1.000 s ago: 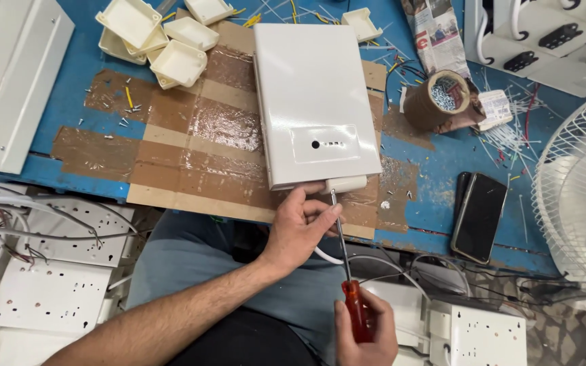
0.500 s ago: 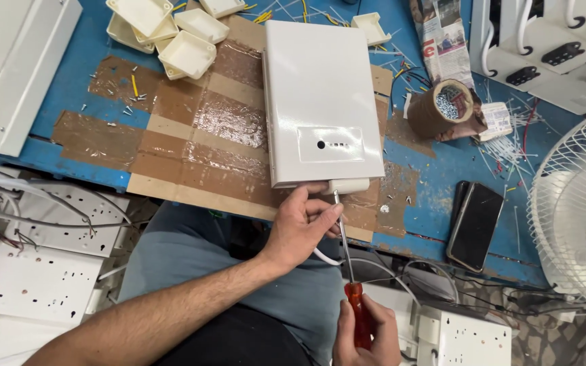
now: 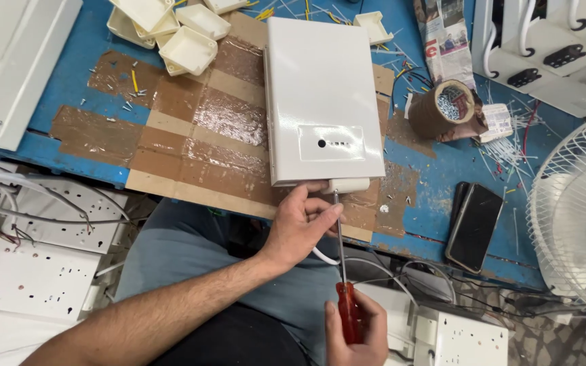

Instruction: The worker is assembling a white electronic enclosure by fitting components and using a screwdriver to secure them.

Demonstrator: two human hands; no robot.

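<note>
Two hands are on one small fastening here. The right hand [image 3: 355, 332] is wrapped shut around the red handle of a screwdriver [image 3: 342, 271], whose thin shaft runs up and away from it to the near edge of a white enclosure [image 3: 323, 95] lying flat on the taped cardboard sheet [image 3: 191, 149]. The left hand [image 3: 300, 224], just above the right, pinches its fingertips around the tip of the shaft and presses against a little white cable-entry fitting [image 3: 347, 184] under that edge. A white cable [image 3: 325, 256] curls out below the left palm.

The risk I see is the blade slipping: with such a long shaft held only at the far end, any wobble could send the tip off the screw and into the steadying fingers, or scratch the white cover. The enclosure overhangs toward the person, so a hard push might slide it up the cardboard.

Beyond the left hand, loose screws [image 3: 130, 102] lie scattered by the small white boxes [image 3: 184, 47]; to the right of both hands sit a tape roll [image 3: 442, 108] holding screws, a black phone [image 3: 475, 227] and a fan guard [image 3: 578, 217]. A dropped screw would vanish in that litter.
</note>
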